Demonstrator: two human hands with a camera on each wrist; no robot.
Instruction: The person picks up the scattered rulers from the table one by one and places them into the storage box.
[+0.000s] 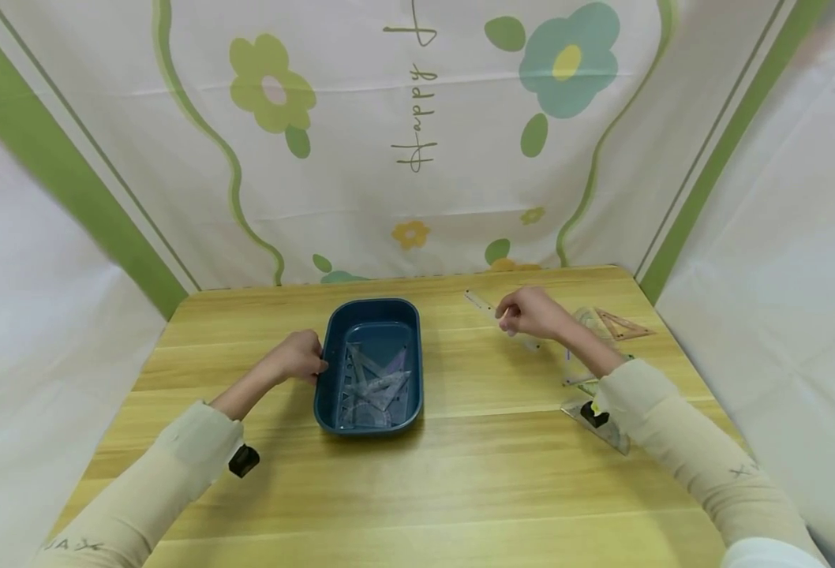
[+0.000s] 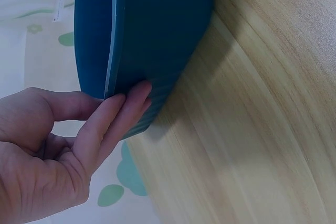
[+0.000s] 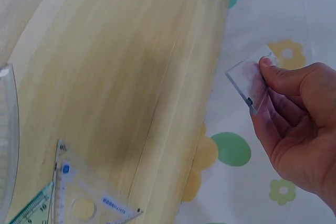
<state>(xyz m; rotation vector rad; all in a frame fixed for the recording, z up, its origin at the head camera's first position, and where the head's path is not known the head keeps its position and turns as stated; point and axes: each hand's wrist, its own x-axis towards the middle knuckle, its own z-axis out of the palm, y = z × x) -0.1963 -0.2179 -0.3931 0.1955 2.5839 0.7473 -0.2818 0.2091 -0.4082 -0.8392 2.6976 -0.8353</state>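
Observation:
A deep blue plastic bin (image 1: 382, 331) stands on the wooden table. Inside it lies a heap of clear set squares and rulers (image 1: 385, 388), one of them purple-tinted. My left hand (image 1: 300, 355) pinches the bin's left rim, thumb inside and fingers along the outer wall (image 2: 157, 24). To the right of the bin, my right hand (image 1: 534, 312) holds a clear ruler (image 1: 480, 301) above the table between thumb and fingers. One end of this ruler (image 3: 242, 81) sticks out past the thumb in the right wrist view.
Further right, partly behind the right forearm, lie an orange set square (image 1: 634, 334) and several clear pieces. A clear set square (image 3: 107, 198), a green-marked piece (image 3: 34, 211) and a curved clear piece (image 3: 8, 135) show in the right wrist view. A flowered cloth (image 1: 361, 158) hangs behind the table.

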